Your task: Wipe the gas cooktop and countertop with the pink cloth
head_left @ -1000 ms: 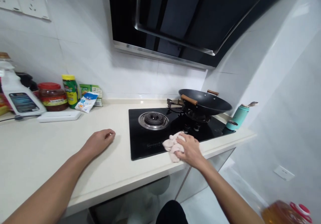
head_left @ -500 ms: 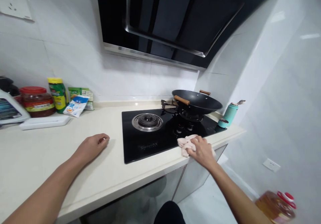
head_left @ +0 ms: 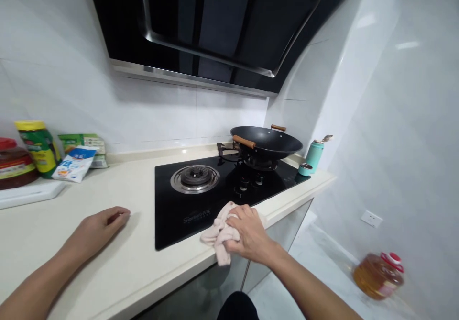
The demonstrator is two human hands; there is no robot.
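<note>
A pale pink cloth [head_left: 219, 234] lies bunched under my right hand [head_left: 251, 231], whose fingers are closed on it. It presses on the front edge of the black glass gas stove [head_left: 172, 229] and the counter strip before it, with one end hanging at the counter's lip. My left hand [head_left: 98, 229] rests on the cream counter [head_left: 118, 186] left of the stove, fingers loosely curled together with nothing visible in them. A bare burner [head_left: 195, 178] is on the stove's left side. The black wok [head_left: 267, 143] with wooden handles sits over the right burner.
A turquoise bottle [head_left: 314, 155] and its cup-like lid [head_left: 304, 169] stand by the stove's right end. At left are a green-yellow container [head_left: 39, 150], packets [head_left: 76, 163], a red-lidded jar [head_left: 14, 169] and a white board [head_left: 32, 194]. The range hood [head_left: 211, 28] overhangs. An oil jug [head_left: 378, 276] stands on the floor.
My right hand has slid the cloth leftward along the stove's front edge. The camera view has turned a little to the right; my left hand remains curled on the counter.
</note>
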